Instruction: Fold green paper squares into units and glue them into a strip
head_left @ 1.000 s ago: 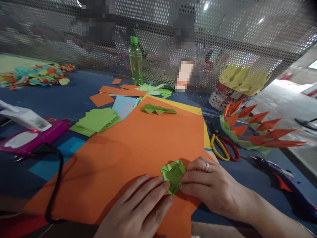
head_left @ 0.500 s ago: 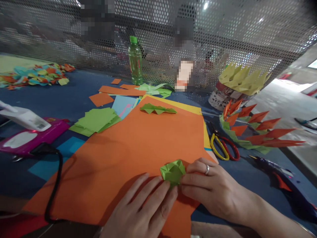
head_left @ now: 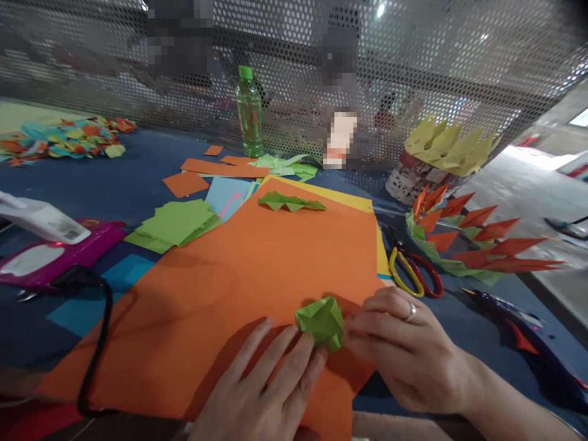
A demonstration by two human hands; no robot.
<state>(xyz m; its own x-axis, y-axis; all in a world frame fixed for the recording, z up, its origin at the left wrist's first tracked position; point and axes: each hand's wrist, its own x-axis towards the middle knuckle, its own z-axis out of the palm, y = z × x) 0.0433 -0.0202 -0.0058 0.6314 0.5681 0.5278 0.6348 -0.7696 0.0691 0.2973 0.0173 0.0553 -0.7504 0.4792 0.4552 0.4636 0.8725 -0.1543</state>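
Note:
A small folded piece of green paper (head_left: 321, 321) lies on a large orange sheet (head_left: 257, 269), its creased flaps raised. My left hand (head_left: 261, 380) rests on the sheet with its fingers stretched out; the index finger and thumb hold down the paper's lower left edge. At the right edge of the paper, my right hand (head_left: 408, 349) has its fingers bent and pressed together in a pinch; their tips are partly hidden. A ring sits on one right finger. Farther up the sheet lies a zigzag-folded green paper strip (head_left: 291, 202).
Left are green paper squares (head_left: 177, 223) and a magenta power strip (head_left: 68, 251) with a black cord (head_left: 103, 343). Right are scissors (head_left: 416, 272), a glue gun (head_left: 519, 331) and an orange-spiked paper ring (head_left: 487, 236). A green bottle (head_left: 249, 113) stands by the perforated metal screen (head_left: 294, 37).
My right hand has shifted slightly right and up. The green paper's flaps now stand more spread, with its lower right part showing. My left hand has hardly moved.

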